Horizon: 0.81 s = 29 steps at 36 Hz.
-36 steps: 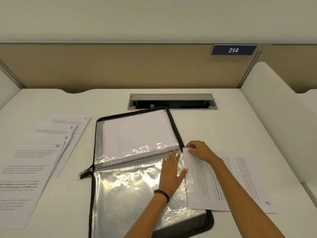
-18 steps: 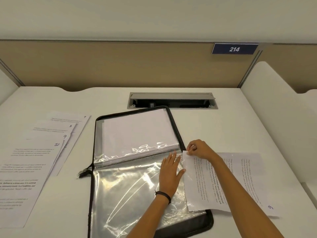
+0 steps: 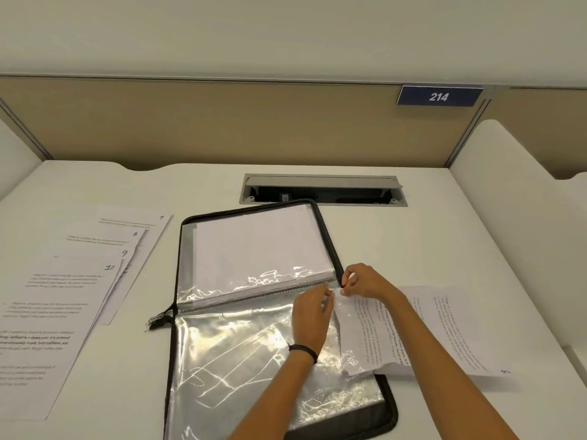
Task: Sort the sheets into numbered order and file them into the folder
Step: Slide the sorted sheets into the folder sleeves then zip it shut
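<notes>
Pinched sheet (image 3: 454, 328) corner in right grip (image 3: 362, 282), at folder's (image 3: 390, 408) right edge, mid-counter (image 3: 413, 242); got it into the sleeve (image 3: 241, 369) only partway. Rested left grip (image 3: 309, 315) at sleeve mouth, pinching or flat: could not tell. Judged lower numbers already filed in far half. Left pile (image 3: 95, 281), 7 to 10, fanned by left edge. Could not read filed numbers.

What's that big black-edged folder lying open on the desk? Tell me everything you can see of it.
The folder lies open flat on the white desk, edged by a black zip whose pull sits at its left, by the spine. Inside are clear, shiny, crinkled plastic sleeves: the far half holds white sheets. The left hand lies on the near sleeve, while the right hand pinches a printed sheet at its right edge.
</notes>
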Available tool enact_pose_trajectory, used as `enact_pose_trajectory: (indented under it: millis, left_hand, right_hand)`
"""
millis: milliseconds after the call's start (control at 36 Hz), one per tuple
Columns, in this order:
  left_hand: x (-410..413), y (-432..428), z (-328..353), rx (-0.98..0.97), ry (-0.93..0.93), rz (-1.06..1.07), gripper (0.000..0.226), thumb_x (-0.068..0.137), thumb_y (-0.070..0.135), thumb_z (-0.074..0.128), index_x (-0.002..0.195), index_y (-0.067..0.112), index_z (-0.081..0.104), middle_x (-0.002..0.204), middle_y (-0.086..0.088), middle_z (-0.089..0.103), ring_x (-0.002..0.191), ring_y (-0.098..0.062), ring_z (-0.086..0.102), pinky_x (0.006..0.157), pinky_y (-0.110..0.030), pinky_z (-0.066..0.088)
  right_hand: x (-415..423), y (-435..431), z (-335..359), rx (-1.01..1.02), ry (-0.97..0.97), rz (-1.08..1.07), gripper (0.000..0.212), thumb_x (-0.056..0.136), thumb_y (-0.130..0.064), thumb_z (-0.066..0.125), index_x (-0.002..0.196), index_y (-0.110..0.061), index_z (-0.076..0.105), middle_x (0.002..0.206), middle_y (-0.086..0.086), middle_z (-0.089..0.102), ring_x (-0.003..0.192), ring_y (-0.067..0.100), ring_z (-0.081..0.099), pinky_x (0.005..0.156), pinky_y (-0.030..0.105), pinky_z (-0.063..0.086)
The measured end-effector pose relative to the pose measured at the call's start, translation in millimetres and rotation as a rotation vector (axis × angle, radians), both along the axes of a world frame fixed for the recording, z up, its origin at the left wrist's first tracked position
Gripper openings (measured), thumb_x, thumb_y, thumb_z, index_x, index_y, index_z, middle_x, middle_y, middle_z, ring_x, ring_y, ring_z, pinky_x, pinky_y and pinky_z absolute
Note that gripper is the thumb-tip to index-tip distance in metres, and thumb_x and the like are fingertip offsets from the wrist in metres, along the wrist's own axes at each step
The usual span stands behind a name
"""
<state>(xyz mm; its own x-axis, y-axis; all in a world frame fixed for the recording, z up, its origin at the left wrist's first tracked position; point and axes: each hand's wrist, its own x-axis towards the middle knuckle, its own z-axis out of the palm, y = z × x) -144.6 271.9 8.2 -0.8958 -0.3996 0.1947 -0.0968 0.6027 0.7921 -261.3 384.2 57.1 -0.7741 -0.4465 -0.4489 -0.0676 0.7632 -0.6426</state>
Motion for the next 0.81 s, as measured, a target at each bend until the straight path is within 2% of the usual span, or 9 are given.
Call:
enact_pose_trajectory:
  millis: [56,167,278,361,472,583,639,722,806]
  left_hand:
    - [-0.6,0.7,0.9,-0.014,0.009,0.007,0.01,0.091,0.022,0.062,0.095,0.018,0.07,0.085,0.005,0.071,0.074,-0.006,0.062,0.068,-0.023,0.053]
    - [-0.8,1.3,2.0,-0.021,-0.002,-0.014,0.012,0.092,0.025,0.06,0.098,0.02,0.069,0.092,0.009,0.069,0.079,0.001,0.053,0.069,-0.008,0.038]
    - [2.2,1.9,-3.5,-0.039,0.002,-0.082,0.024,0.094,0.041,0.053,0.111,0.028,0.065,0.105,0.012,0.066,0.095,-0.002,0.058,0.084,-0.019,0.046]
    - [7.8,2.8,-7.3,-0.067,-0.02,-0.109,0.047,0.093,0.054,0.037,0.124,0.028,0.06,0.123,0.009,0.063,0.114,-0.007,0.053,0.099,-0.017,0.034]
    - [10.2,0.9,-12.9,-0.112,-0.071,-0.181,0.049,0.096,0.051,0.038,0.13,0.022,0.058,0.136,0.002,0.056,0.129,-0.015,0.047,0.115,-0.028,0.02]
    - [11.3,0.0,-14.0,-0.136,-0.131,-0.226,0.048,0.096,0.046,0.039,0.134,0.02,0.054,0.143,0.002,0.048,0.137,-0.014,0.037,0.117,-0.025,-0.004]
    - [12.5,-0.2,-13.5,-0.158,-0.118,-0.244,0.063,0.093,0.06,0.026,0.134,0.021,0.054,0.143,0.004,0.047,0.138,-0.013,0.035,0.116,-0.026,-0.012]
    - [14.1,-0.7,-14.6,-0.172,-0.118,-0.253,0.081,0.085,0.071,0.012,0.135,0.021,0.053,0.145,0.005,0.046,0.14,-0.012,0.031,0.114,-0.026,-0.015]
    - [15.2,-0.7,-13.6,-0.17,-0.139,-0.246,0.067,0.088,0.06,0.024,0.135,0.022,0.053,0.145,0.006,0.045,0.141,-0.012,0.03,0.114,-0.027,-0.015]
  right_hand:
    - [0.1,-2.8,-2.4,-0.009,0.03,0.016,0.024,0.077,-0.007,0.075,0.075,-0.019,0.054,0.071,-0.003,0.062,0.064,0.008,0.058,0.057,0.016,0.041]
    - [1.8,-7.5,-8.7,-0.07,0.088,0.048,0.026,0.077,-0.001,0.073,0.075,-0.017,0.052,0.067,0.002,0.062,0.063,0.013,0.059,0.055,0.011,0.043]
    - [5.5,-7.3,-14.0,-0.136,0.143,0.046,0.024,0.076,-0.006,0.076,0.079,-0.013,0.053,0.068,0.003,0.06,0.059,0.01,0.053,0.058,0.018,0.044]
    - [9.0,-3.8,-16.1,-0.187,0.182,0.027,0.023,0.076,-0.005,0.076,0.084,-0.013,0.056,0.076,0.001,0.06,0.066,0.01,0.053,0.06,0.011,0.044]
    - [10.1,6.6,-16.8,-0.201,0.244,-0.003,0.019,0.083,-0.002,0.066,0.096,-0.014,0.059,0.094,-0.001,0.061,0.087,0.012,0.057,0.072,0.008,0.042]
    - [10.4,31.2,-20.2,-0.202,0.352,-0.152,0.016,0.09,-0.004,0.058,0.104,-0.01,0.06,0.105,-0.002,0.057,0.098,0.011,0.053,0.082,0.016,0.036]
    - [12.5,49.2,-23.8,-0.207,0.371,-0.243,0.017,0.091,-0.003,0.056,0.106,-0.01,0.06,0.108,-0.001,0.056,0.102,0.013,0.051,0.086,0.019,0.036]
    - [17.4,78.3,-29.7,-0.213,0.448,-0.339,0.018,0.089,0.002,0.056,0.105,-0.005,0.061,0.109,0.007,0.058,0.105,0.02,0.052,0.09,0.022,0.033]
    - [21.9,106.2,-36.4,-0.167,0.526,-0.443,0.021,0.085,-0.007,0.056,0.103,0.001,0.063,0.108,0.018,0.061,0.103,0.027,0.054,0.09,0.029,0.036]
